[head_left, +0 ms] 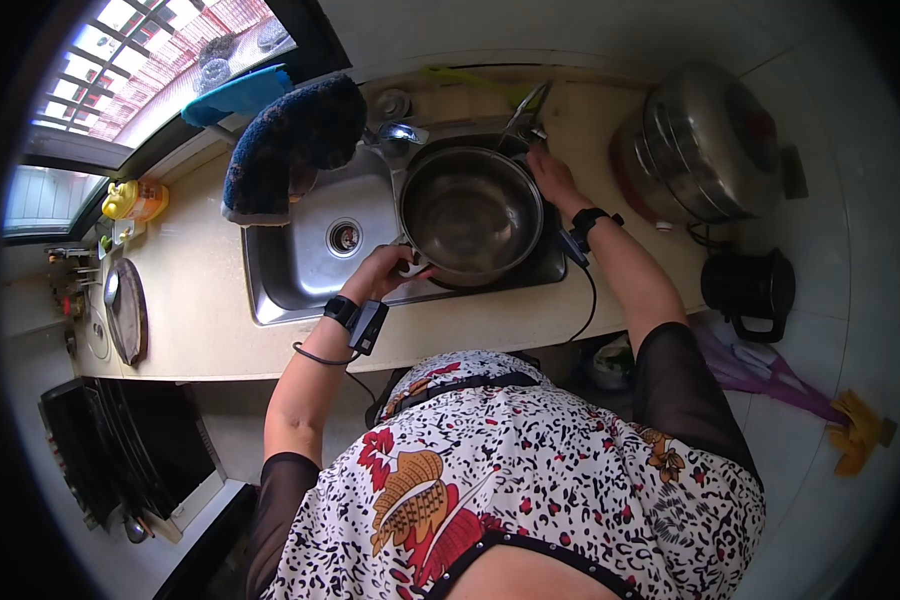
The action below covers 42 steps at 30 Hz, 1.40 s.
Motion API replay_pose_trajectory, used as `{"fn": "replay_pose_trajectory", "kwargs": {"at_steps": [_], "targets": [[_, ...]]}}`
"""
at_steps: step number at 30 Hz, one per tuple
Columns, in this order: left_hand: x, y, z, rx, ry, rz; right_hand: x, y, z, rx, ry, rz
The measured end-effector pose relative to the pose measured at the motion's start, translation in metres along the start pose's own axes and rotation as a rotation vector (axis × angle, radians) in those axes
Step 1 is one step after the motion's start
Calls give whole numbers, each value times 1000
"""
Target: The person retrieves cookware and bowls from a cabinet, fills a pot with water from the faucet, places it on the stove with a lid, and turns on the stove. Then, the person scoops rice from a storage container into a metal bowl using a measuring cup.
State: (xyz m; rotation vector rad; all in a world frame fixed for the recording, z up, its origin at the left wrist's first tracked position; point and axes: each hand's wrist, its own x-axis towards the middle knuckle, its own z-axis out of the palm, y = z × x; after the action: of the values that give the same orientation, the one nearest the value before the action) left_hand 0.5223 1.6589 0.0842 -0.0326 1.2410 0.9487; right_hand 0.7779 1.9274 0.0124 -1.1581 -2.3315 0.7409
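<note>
A round, wide steel pot [470,215] is over the right-hand part of the sink [300,285]; its inside is bare and shiny. My left hand [375,273] is closed on the pot's near-left side, where a handle seems to be. On the opposite far-right side, my right hand [558,183] grips the pot's edge or handle, its fingertips partly hidden. Just behind the pot is the faucet [402,132]. To the left, the other sink bowl shows its drain [344,237].
A dark blue fuzzy cloth [300,140] hangs at the sink's far left. A large steel steamer [705,145] and a black kettle [748,293] stand to the right. On the left are a round wooden board [128,310] and a yellow bottle [135,201].
</note>
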Motion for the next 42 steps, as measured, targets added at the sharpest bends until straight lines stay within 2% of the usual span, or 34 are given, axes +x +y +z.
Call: {"fn": "replay_pose_trajectory", "kwargs": {"at_steps": [1,4,7,10,11,16,22,25,26,28,31,35,38,42], "targets": [[1,1,-1,0,-4,-2,1,4,3,-2,36,-43],[2,-1,-6,-10,-28,-9,-3,-21,-13,-94,-41,141],[5,4,-9,-30,-98,-47,-5,-19,-11,-100,27,247],[21,-4,-29,-72,-155,-115,3,-7,-18,108,-78,403],[19,-4,-28,-106,-149,-128,3,-13,-27,295,-109,500],[50,-23,-43,-47,-219,-91,-1,-40,-57,335,-166,467],[17,-22,2,137,-109,199,-13,0,-58,575,-149,403],[20,-21,3,211,-91,295,-16,19,-50,647,-150,427],[13,-15,8,133,-91,267,-17,23,-47,661,-152,436],[-14,7,25,-19,-94,210,-19,23,-45,578,-173,467],[-34,28,26,92,-74,207,-18,25,-43,512,-262,521],[-52,41,21,204,-258,371,-17,10,-53,548,-346,500],[-55,45,11,327,-325,437,-8,3,-61,351,-460,521],[-38,45,-3,346,-258,454,3,-4,-72,322,-648,676]]}}
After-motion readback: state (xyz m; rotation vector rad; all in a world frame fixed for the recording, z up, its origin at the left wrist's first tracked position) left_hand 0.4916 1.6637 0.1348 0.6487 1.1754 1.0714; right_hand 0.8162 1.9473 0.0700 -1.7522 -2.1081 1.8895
